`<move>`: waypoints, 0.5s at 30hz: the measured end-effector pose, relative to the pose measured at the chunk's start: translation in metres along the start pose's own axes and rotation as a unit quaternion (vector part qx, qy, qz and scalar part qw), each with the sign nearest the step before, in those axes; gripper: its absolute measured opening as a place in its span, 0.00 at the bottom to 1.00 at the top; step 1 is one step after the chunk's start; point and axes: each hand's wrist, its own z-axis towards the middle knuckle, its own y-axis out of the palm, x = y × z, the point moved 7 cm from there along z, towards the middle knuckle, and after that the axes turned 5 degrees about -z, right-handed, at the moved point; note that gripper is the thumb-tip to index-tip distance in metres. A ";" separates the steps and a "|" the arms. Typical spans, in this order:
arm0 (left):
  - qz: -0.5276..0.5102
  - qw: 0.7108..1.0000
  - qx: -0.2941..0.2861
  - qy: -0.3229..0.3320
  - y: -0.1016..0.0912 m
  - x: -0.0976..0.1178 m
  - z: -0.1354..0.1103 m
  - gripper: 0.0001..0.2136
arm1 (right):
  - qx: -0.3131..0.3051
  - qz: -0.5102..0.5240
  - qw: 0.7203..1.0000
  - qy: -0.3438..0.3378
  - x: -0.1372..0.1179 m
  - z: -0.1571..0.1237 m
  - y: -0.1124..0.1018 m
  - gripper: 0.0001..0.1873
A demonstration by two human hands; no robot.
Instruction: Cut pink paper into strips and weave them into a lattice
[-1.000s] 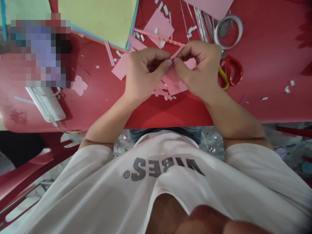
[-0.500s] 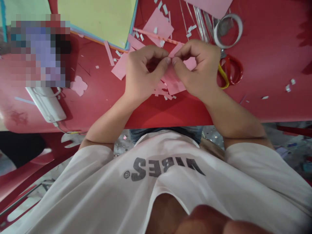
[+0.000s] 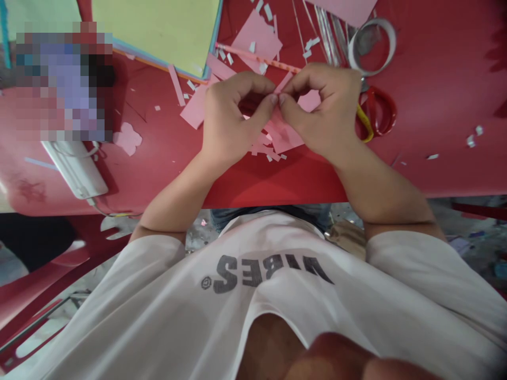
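Observation:
My left hand [image 3: 233, 119] and my right hand [image 3: 327, 108] meet above the red table, thumb tips almost touching. Both pinch a folded piece of pink paper [image 3: 285, 137], which is partly hidden by my fingers. A thin pink strip [image 3: 284, 82] rises between my hands. Small pink scraps [image 3: 263, 150] lie under my wrists. Close to my right hand are scissors with red handles [image 3: 376, 111] and a yellow part [image 3: 365, 124]. A pink straw [image 3: 257, 62] lies just beyond my fingers.
Pink paper sheets [image 3: 255, 34], a green paper stack [image 3: 158, 31], a silver tape roll [image 3: 372, 45], and a white power adapter [image 3: 75, 169] sit on the table. A pixelated patch [image 3: 59, 79] covers the left. The table's near edge [image 3: 277, 203] runs before my body.
Both hands have shifted slightly up the view, and my fingers have tightened around the pink paper. The table items appear nearly unchanged apart from a small camera shift.

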 end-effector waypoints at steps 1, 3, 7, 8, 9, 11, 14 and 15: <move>0.007 1.000 0.000 -0.002 0.000 0.000 0.000 0.04 | -0.002 0.001 1.000 -0.001 0.000 0.000 0.000 0.11; 0.013 1.000 0.000 0.008 0.001 0.000 -0.001 0.06 | -0.006 0.000 1.000 -0.001 0.001 -0.001 0.001 0.11; 0.016 0.999 -0.007 0.031 0.002 -0.002 -0.002 0.12 | -0.002 -0.015 1.000 -0.004 -0.001 -0.002 0.000 0.10; 0.017 0.999 -0.004 0.039 0.002 -0.002 -0.002 0.12 | -0.003 -0.020 1.000 0.002 -0.002 -0.001 0.000 0.10; 0.021 0.999 -0.002 0.040 0.001 -0.004 -0.002 0.11 | -0.007 -0.025 1.000 0.009 -0.002 -0.001 -0.001 0.10; 0.015 0.998 0.002 0.058 0.001 -0.003 -0.002 0.10 | -0.021 -0.031 0.999 0.019 -0.003 0.000 0.000 0.11; 0.014 0.998 0.007 0.062 0.001 -0.003 -0.002 0.07 | -0.014 -0.017 1.000 0.010 -0.004 0.000 -0.001 0.10; 0.015 0.998 0.003 0.059 0.001 -0.002 -0.003 0.06 | -0.011 -0.010 1.000 0.004 -0.004 0.000 0.000 0.10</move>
